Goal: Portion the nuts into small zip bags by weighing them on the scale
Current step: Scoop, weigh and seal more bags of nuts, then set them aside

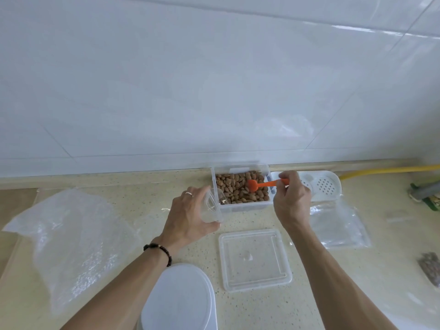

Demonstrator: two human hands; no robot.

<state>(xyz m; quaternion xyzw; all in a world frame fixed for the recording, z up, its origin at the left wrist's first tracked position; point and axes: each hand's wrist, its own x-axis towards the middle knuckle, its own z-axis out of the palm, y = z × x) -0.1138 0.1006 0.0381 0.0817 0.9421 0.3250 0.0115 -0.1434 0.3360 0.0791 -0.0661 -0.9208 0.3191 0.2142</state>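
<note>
Nuts (240, 186) tan, almond-like, filling clear tub (242, 207).

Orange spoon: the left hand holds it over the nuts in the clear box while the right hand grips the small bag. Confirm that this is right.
Not quite: the hands are swapped. In the head view the right hand holds the orange spoon over the nuts in the clear box, while the left hand grips the small bag.

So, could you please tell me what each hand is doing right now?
Left hand: holding a small clear cup.
Right hand: pinching the orange spoon.
</note>
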